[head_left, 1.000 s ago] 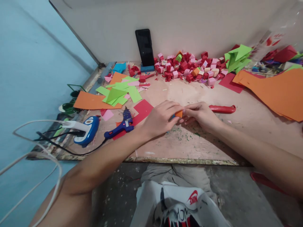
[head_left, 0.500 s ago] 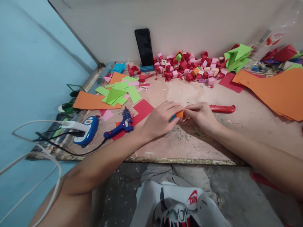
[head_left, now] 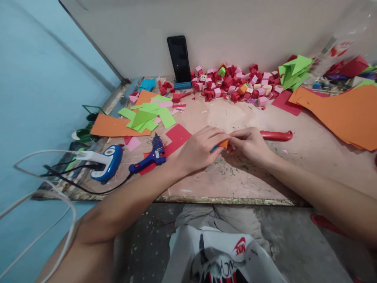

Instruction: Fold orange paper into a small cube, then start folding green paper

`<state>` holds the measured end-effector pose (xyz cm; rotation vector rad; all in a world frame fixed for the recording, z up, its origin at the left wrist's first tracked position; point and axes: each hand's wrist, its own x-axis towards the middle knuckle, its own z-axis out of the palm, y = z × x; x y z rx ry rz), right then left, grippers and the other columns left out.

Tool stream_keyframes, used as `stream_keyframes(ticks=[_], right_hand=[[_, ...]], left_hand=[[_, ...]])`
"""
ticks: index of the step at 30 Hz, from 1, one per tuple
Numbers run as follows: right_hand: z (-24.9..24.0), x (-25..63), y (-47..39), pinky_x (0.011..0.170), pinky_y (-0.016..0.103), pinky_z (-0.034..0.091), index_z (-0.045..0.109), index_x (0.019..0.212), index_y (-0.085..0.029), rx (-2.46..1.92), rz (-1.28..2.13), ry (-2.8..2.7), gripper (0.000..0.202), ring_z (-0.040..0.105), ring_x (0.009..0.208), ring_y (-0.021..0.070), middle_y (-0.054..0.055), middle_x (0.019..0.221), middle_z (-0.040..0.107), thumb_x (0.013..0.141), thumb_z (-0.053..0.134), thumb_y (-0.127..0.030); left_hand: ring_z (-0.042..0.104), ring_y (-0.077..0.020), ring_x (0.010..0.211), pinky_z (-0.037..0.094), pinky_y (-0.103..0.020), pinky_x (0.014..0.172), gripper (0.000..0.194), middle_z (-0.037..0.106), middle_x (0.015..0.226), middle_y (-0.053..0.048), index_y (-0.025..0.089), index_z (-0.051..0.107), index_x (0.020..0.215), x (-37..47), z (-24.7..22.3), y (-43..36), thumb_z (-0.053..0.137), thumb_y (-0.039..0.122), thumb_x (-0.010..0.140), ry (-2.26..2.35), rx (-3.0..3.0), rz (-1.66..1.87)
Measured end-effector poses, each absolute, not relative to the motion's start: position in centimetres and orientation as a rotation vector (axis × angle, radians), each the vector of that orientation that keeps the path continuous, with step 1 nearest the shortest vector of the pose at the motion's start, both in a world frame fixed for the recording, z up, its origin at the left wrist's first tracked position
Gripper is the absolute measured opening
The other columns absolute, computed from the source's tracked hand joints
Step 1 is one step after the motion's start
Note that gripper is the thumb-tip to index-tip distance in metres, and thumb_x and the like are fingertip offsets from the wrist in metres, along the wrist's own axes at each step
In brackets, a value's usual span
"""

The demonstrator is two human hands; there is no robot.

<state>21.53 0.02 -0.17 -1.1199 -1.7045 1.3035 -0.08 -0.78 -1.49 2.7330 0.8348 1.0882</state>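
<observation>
My left hand [head_left: 202, 146] is closed around a small orange paper piece [head_left: 224, 144] with a blue part [head_left: 214, 148] showing beneath the fingers. Most of both is covered by the hand, so their full shape is hidden. At the right end of the orange piece, my right hand [head_left: 249, 144] has its thumb and fingertips pinched together, touching it. A red-handled tool [head_left: 277, 135] lies just beyond the right hand, its other end hidden. To the left of my left forearm rests a blue glue gun [head_left: 154, 155] on red paper [head_left: 178, 138].
A heap of small red and pink paper cubes [head_left: 232, 84] lies along the back wall, beside a propped phone [head_left: 179, 59]. Green strips [head_left: 144, 118] lie left; orange sheets [head_left: 341, 114] and a plastic bottle [head_left: 332, 55] right. A blue power adapter [head_left: 110, 165] trails cables.
The right hand's fingers have shifted very slightly at the end of the orange piece. Both hands otherwise keep their places, and nothing was let go.
</observation>
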Motion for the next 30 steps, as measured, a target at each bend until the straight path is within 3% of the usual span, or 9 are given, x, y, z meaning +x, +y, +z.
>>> stream_keyframes(ticks=[3,8,12,30], right_hand=[[-0.24,21.45,0.02,0.055,0.025,0.05,0.075,0.066,-0.017,-1.135,1.288,-1.72,0.023,0.064,0.055,0.0156,0.005,0.06,0.072,0.084,0.063,-0.024],[-0.11,21.54,0.09,0.044,0.025,0.037,0.071,0.065,-0.017,-1.22,1.346,-1.783,0.02,0.05,0.043,0.0113,0.001,0.052,0.061,0.082,0.061,-0.022],[-0.01,21.86,0.26,0.044,0.025,0.033,0.073,0.066,-0.016,-1.226,1.393,-1.858,0.023,0.046,0.042,0.0101,0.003,0.055,0.065,0.084,0.06,-0.023],[-0.36,21.74,0.13,0.042,0.024,0.038,0.075,0.069,-0.016,-1.131,1.417,-1.893,0.022,0.051,0.042,0.0108,0.004,0.06,0.072,0.08,0.057,-0.015]], left_hand=[[0.07,-0.0256,0.116,0.059,-0.043,0.101,0.031,0.076,0.124,-0.012,0.018,0.067,0.129,-0.02,-1.42,-0.83,0.066,0.012,0.099,0.85,2.731,1.097],[0.07,-0.0257,0.116,0.059,-0.044,0.101,0.032,0.075,0.124,-0.011,0.019,0.066,0.13,-0.03,-1.53,-0.84,0.065,0.012,0.099,0.854,2.745,1.097],[0.07,-0.0256,0.116,0.059,-0.044,0.1,0.033,0.074,0.124,-0.012,0.019,0.064,0.133,-0.07,-1.57,-0.86,0.062,0.011,0.101,0.793,2.78,1.064],[0.068,-0.0263,0.121,0.058,-0.047,0.105,0.025,0.073,0.127,-0.014,0.02,0.065,0.129,0.09,-1.05,-1.38,0.053,0.017,0.108,0.743,2.812,0.893]])
